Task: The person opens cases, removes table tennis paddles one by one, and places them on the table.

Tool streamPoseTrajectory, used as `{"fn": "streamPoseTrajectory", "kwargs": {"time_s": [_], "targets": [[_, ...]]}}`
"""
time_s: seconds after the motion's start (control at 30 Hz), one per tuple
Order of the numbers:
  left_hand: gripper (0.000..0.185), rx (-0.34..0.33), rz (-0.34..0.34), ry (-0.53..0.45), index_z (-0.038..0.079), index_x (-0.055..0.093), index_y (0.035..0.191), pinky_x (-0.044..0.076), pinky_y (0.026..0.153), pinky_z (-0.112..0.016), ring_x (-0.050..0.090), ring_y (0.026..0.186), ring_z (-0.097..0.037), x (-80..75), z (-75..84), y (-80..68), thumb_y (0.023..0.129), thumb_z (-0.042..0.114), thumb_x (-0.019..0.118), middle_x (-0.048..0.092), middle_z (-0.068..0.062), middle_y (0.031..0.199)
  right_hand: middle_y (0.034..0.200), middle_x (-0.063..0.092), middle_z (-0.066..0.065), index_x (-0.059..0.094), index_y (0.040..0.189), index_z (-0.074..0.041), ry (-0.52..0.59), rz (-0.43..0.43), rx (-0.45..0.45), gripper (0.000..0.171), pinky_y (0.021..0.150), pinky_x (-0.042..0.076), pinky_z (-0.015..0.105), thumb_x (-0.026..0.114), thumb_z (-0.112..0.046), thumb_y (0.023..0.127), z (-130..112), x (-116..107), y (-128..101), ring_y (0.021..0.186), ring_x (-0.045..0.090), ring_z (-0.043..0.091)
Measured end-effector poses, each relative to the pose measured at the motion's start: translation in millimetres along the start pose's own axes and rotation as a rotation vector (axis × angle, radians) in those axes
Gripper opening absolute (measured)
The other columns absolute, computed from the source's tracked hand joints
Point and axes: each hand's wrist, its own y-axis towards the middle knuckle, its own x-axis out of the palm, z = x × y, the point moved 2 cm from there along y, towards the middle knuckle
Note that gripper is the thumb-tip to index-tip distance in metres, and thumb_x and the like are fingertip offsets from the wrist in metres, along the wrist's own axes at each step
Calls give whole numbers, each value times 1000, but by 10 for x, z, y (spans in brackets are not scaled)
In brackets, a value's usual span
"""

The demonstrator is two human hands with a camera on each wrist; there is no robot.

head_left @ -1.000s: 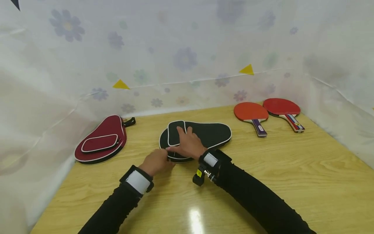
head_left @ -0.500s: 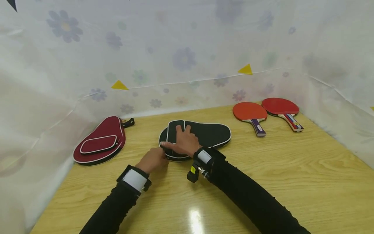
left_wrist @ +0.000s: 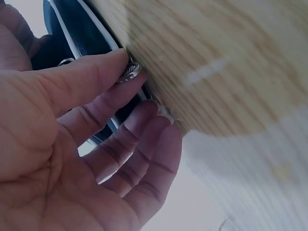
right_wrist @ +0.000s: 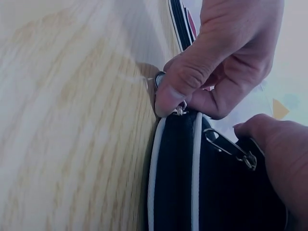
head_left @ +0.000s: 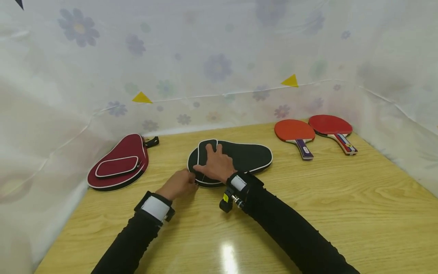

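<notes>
A black table tennis paddle case (head_left: 253, 154) with white piping lies flat on the table, its rounded end to the left. At that end's near edge is my left hand (head_left: 178, 184). Its thumb and index finger pinch a metal zipper pull (left_wrist: 130, 72), seen close up in the left wrist view. My right hand (head_left: 217, 165) rests on top of the case with fingers spread, over the outlined pocket. In the right wrist view, a second zipper pull (right_wrist: 250, 160) hangs on the pocket beside the right thumb (right_wrist: 288, 154).
To the left lies a maroon paddle case (head_left: 119, 163) with a small front pocket and a black strap. At the back right are an orange-red paddle (head_left: 294, 130) and a red paddle (head_left: 330, 125), side by side. A flowered white sheet (head_left: 215, 68) hangs behind the wooden table (head_left: 308, 220).
My left hand has shifted slightly left and away from me along the rounded edge of the black case. The right hand has slid a little left on top of it.
</notes>
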Motion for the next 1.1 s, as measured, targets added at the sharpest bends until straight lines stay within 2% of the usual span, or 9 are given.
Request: {"fn": "streamPoseTrajectory", "kwargs": {"time_s": [0.1, 0.33, 0.53, 0.67, 0.9, 1.1], "targets": [[20, 1, -2, 5, 5, 61, 69, 39, 63, -30, 47, 68, -16, -9, -15, -5, 84, 4, 75, 51, -2, 73, 153, 32, 31, 35, 154, -11, -1, -23, -4, 82, 81, 55, 53, 65, -56, 93, 1, 3, 9, 93, 65, 42], [19, 14, -2, -1, 4, 61, 70, 39, 62, -30, 47, 68, -15, -13, -27, -3, 84, 3, 74, 51, -1, 72, 159, 27, 28, 33, 156, -10, 16, -59, -32, 82, 84, 54, 52, 67, -52, 93, 29, -19, 15, 97, 66, 43], [21, 30, -4, -14, 6, 59, 68, 38, 61, -29, 46, 67, -14, -5, -26, -1, 84, 4, 73, 50, -1, 71, 153, 36, 23, 33, 156, -9, 4, -75, -67, 83, 79, 54, 49, 69, -49, 93, 70, -45, 6, 94, 65, 37], [22, 26, -7, -13, 7, 59, 68, 38, 61, -29, 46, 67, -14, 2, -21, -3, 85, 4, 74, 50, -1, 71, 149, 39, 22, 35, 153, -8, 3, -85, -95, 81, 81, 54, 49, 70, -48, 92, 96, -57, 14, 97, 65, 36], [22, 15, -18, -24, 6, 58, 70, 37, 60, -27, 45, 65, -13, 6, 7, -10, 86, 4, 74, 48, 0, 70, 139, 44, 19, 41, 145, -11, 44, -110, -139, 72, 75, 53, 46, 73, -44, 91, 154, -79, 23, 86, 62, 30], [25, -6, -21, -33, 7, 57, 69, 35, 58, -26, 45, 63, -13, 2, 25, 0, 87, 3, 74, 47, 1, 67, 141, 44, 17, 41, 148, -14, 65, -160, -153, 72, 87, 51, 47, 73, -43, 91, 214, -130, 25, 102, 61, 32]]}}
